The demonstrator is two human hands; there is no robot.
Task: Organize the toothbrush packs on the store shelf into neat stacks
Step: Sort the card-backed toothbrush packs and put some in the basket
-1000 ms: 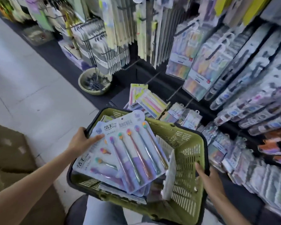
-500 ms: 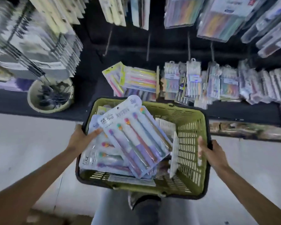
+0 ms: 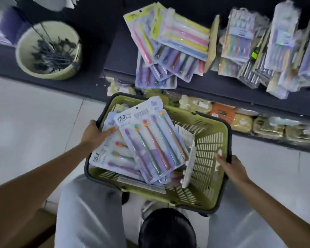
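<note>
1. Five toothbrushes with coloured heads lie side by side in the top toothbrush pack (image 3: 151,142), a pale blue card with a clear blister, tilted across the other packs in our green basket (image 3: 210,163).
2. Our left hand (image 3: 95,134) grips the basket's left rim, its fingers reaching in and resting against the upper left edge of that top pack.
3. Our right hand (image 3: 230,166) grips the basket's right wall, fingers curled over the dark rim, thumb outside.
4. Both forearms reach forward from the lower corners, with the basket held above our knees.
5. Beyond the basket, on the dark store shelf (image 3: 115,51), loose packs (image 3: 170,49) lie fanned and overlapping in an untidy heap.
6. Right of them, clear packs (image 3: 268,49) stand crowded and leaning.
7. Left on the shelf sits a pale bowl (image 3: 48,51) of dark pieces.
</note>
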